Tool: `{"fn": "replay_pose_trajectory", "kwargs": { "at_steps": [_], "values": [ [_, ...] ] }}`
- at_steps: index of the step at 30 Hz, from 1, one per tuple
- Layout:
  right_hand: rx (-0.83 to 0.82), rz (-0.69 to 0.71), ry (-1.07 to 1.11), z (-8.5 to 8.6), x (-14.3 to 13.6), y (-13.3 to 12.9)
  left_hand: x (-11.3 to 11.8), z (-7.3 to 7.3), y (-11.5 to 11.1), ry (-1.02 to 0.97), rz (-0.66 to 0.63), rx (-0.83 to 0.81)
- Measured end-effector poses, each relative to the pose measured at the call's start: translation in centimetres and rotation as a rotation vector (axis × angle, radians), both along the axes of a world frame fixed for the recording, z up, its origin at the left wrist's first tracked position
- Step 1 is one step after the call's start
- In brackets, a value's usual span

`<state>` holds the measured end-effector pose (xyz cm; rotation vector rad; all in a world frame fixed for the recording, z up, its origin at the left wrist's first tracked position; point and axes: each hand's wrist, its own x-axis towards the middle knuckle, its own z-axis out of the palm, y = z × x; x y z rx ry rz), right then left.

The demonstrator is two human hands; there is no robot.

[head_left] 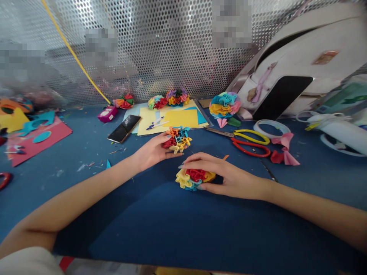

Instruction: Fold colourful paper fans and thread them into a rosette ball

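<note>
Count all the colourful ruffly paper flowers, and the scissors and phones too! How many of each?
Ruffled paper flowers: 6, one in the left hand, one under the right hand, four at the back by the mesh wall
Scissors: 2
Phone: 1
Total: 9

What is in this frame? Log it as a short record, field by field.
surface: blue table
left hand: holds a ruffled multicolour paper flower
right hand: cupped over a second ruffled flower lying on the table
right of the hands: yellow scissors, red scissors, tape roll, pink bow
behind the hands: yellow paper sheets, phone, three more finished flowers along the perforated metal screen
far left: pink and teal paper cut-outs
</note>
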<state>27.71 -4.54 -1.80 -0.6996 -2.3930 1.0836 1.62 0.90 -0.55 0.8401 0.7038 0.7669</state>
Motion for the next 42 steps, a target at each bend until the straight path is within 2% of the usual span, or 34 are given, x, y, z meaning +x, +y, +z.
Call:
{"fn": "replay_pose_trajectory", "kwargs": {
  "at_steps": [8, 10, 14, 18, 21, 25, 28, 30, 38, 42],
  "values": [
    [-0.278, -0.250, 0.295, 0.1, -0.5, -0.4, 0.1, -0.3, -0.5, 0.098, -0.003, 0.082],
    [-0.234, -0.268, 0.347, 0.4, -0.4, -0.2, 0.3, -0.2, -1.0, 0.148, -0.025, 0.100],
    [-0.039, -0.284, 0.398, 1.0, -0.3, 0.1, 0.9, 0.3, -2.1, 0.191, -0.061, 0.093],
    [0.023, -0.290, 0.401, 1.2, -0.3, -0.1, 1.4, 0.8, -2.9, 0.227, -0.059, 0.162],
    [0.120, -0.283, 0.407, 0.9, -0.3, -0.4, 1.5, 0.9, -3.2, 0.278, -0.013, 0.296],
    [0.285, -0.251, 0.397, 0.7, -0.3, -0.5, 1.4, 0.8, -3.1, 0.351, 0.034, 0.556],
    [0.324, -0.257, 0.399, 0.6, -0.3, -0.6, 1.2, 0.9, -3.1, 0.408, 0.046, 0.724],
    [0.332, -0.271, 0.407, 0.5, -0.3, -0.6, 1.2, 0.9, -3.3, 0.423, 0.046, 0.774],
    [0.380, -0.290, 0.389, -0.1, 0.1, -0.5, 1.2, 0.5, -3.3, 0.384, 0.017, 0.725],
    [0.390, -0.305, 0.391, 0.0, 0.1, -0.4, 1.3, 0.6, -3.3, 0.339, -0.001, 0.644]
  ]
}}
